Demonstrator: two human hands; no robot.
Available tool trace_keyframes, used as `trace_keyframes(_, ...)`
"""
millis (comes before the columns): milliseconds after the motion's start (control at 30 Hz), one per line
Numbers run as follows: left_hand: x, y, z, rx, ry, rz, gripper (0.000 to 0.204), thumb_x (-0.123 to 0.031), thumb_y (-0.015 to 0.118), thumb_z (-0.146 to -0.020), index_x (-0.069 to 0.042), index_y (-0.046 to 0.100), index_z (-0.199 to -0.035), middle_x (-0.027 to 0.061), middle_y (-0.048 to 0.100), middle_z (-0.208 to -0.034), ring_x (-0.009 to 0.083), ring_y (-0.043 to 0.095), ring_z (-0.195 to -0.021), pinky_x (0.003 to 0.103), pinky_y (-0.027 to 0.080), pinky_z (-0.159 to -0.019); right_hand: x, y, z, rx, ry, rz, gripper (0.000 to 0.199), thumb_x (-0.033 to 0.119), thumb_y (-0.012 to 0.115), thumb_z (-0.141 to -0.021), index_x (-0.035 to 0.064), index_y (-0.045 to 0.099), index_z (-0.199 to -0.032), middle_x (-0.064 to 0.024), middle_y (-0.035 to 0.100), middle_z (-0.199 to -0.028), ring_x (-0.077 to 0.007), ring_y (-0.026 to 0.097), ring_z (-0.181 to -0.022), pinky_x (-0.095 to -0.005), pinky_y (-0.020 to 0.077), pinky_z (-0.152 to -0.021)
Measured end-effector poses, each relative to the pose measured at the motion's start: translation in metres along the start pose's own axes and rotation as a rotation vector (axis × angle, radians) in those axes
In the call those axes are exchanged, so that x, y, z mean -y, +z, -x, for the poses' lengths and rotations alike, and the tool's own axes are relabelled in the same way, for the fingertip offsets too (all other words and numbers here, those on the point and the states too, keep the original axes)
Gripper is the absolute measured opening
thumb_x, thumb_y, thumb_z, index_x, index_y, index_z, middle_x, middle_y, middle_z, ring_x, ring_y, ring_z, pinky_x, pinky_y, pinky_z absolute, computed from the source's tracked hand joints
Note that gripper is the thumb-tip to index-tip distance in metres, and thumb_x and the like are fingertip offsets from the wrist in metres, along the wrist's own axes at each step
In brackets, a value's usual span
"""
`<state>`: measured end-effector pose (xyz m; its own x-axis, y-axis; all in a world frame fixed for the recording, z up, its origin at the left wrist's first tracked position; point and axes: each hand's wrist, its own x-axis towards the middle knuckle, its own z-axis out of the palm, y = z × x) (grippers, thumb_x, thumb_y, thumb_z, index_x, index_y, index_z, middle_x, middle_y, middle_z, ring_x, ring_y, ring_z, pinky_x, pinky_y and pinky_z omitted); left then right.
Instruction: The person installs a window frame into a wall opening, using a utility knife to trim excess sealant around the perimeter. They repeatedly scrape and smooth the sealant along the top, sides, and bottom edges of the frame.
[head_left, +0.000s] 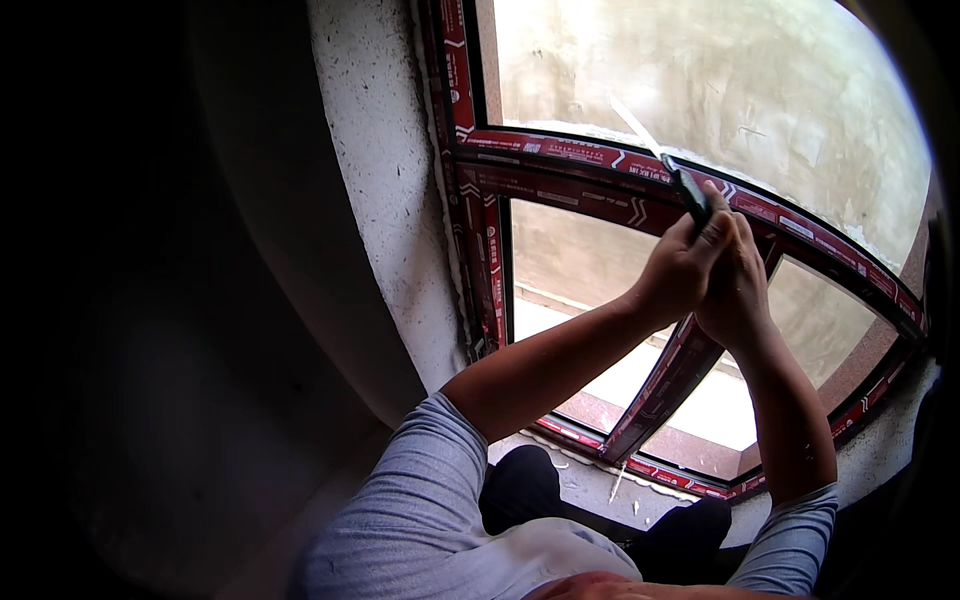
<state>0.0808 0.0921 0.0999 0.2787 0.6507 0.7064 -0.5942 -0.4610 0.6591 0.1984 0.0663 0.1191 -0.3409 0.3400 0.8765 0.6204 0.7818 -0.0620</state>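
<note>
Both my hands are raised together at the horizontal crossbar (560, 150) of a dark window frame covered in red protective tape. My left hand (680, 268) is closed around a black-handled knife (688, 195) whose thin pale blade (636, 127) points up and left across the crossbar and the upper pane. My right hand (738, 285) sits just behind and to the right of the left, pressed against it. What its fingers grip is hidden by the left hand. My grey sleeves come in from the lower edge.
A rough grey concrete wall (375, 180) borders the frame on the left. A vertical mullion (665, 385) splits the lower panes. Debris lies on the concrete sill (600, 490). My dark trouser knees (520, 485) are just below the sill.
</note>
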Motion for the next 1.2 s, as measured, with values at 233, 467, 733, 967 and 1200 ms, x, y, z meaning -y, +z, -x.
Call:
trace_keyframes(233, -0.073, -0.061, -0.038, -0.461, 0.196, -0.344, 0.055, -0.051, 0.044, -0.11, 0.0, 0.063, -0.103, 0.0121, 0.072, -0.089, 0.0204, 0.073, -0.079, 0.032, 0.061, -0.075, 0.007, -0.008, -0.035, 0.213, -0.113, -0.115, 0.069, 0.009, 0.067, -0.09, 0.0063, 0.043, -0.155, -0.0229, 0.059, -0.13, -0.0385, 0.061, -0.121, -0.0465, 0.0497, -0.104)
trace_keyframes(467, -0.273, -0.201, -0.139, -0.838, 0.681, -1.728, 0.056, -0.049, 0.041, -0.106, 0.002, 0.061, -0.117, 0.0203, 0.07, -0.105, 0.037, 0.069, -0.093, 0.048, 0.055, -0.084, -0.126, -0.082, -0.051, 0.223, 0.31, 0.652, 0.05, 0.045, 0.056, -0.1, 0.0017, 0.068, -0.122, -0.0218, 0.067, -0.119, -0.0371, 0.06, -0.12, -0.0481, 0.0435, -0.106)
trace_keyframes(733, -0.338, -0.231, -0.189, -0.921, 0.382, -1.77, 0.06, -0.045, 0.04, -0.107, -0.014, 0.04, -0.159, 0.0195, 0.05, -0.155, 0.0383, 0.048, -0.142, 0.046, 0.041, -0.117, -0.13, -0.085, -0.046, 0.287, 0.459, 0.531, 0.056, 0.052, 0.047, -0.104, 0.0017, 0.07, -0.096, -0.0251, 0.072, -0.103, -0.0416, 0.067, -0.104, -0.0493, 0.049, -0.096)
trace_keyframes(967, -0.335, -0.247, -0.231, -0.925, 0.411, -1.725, 0.058, -0.043, 0.04, -0.107, -0.011, 0.046, -0.155, 0.0204, 0.05, -0.155, 0.0382, 0.048, -0.142, 0.044, 0.039, -0.119, -0.128, -0.084, -0.043, 0.237, 0.459, 0.54, 0.052, 0.049, 0.051, -0.102, 0.0013, 0.07, -0.093, -0.0236, 0.072, -0.097, -0.0413, 0.067, -0.1, -0.0495, 0.0495, -0.093)
trace_keyframes(1200, -0.325, -0.293, -0.242, -0.958, 0.512, -1.798, 0.059, -0.042, 0.038, -0.107, -0.01, 0.042, -0.157, 0.0224, 0.047, -0.156, 0.0414, 0.048, -0.142, 0.044, 0.04, -0.118, -0.127, -0.079, -0.045, 0.224, 0.455, 0.531, 0.049, 0.046, 0.053, -0.102, 0.0011, 0.069, -0.092, -0.0237, 0.071, -0.096, -0.0425, 0.067, -0.097, -0.0506, 0.0499, -0.09)
